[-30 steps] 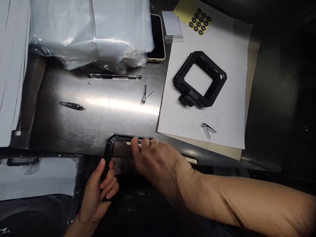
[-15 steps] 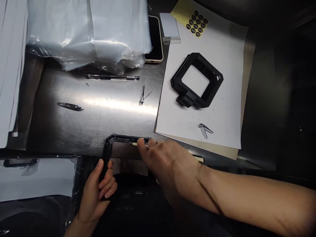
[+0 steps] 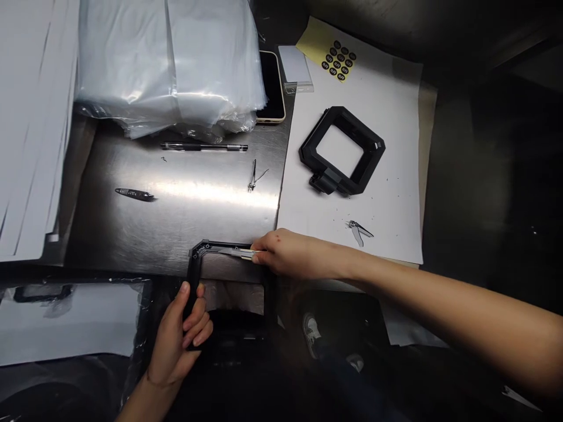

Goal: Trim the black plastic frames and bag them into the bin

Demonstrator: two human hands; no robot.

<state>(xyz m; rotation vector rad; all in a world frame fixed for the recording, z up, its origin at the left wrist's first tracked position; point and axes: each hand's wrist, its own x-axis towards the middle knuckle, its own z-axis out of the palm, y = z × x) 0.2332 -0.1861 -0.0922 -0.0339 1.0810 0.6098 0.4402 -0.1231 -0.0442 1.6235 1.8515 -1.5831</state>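
Note:
My left hand (image 3: pixel 178 334) is closed round the lower left side of a black plastic frame (image 3: pixel 193 281), held upright near the front edge of the metal table. My right hand (image 3: pixel 281 252) grips a utility knife (image 3: pixel 241 253) with a cream-coloured front end. Its silver blade points left and lies along the inner side of the frame's top bar, close to the bevelled corner. The right fingers cover the rest of the handle and the right end of that bar.
Another black frame (image 3: pixel 319 146) lies on white sheets (image 3: pixel 396 217), with nail clippers (image 3: pixel 359 231) and a sticker sheet (image 3: pixel 316 47). More clippers (image 3: pixel 252 177), a pen (image 3: pixel 204 146) and a dark oblong piece (image 3: pixel 134 194) rest on the metal table (image 3: pixel 176 228). Plastic bags (image 3: pixel 167 64) partly cover a phone (image 3: pixel 273 88).
My right hand has turned and shows the knife blade along the top bar; before, the hand covered most of it. The left hand keeps its hold. The whole view has shifted slightly.

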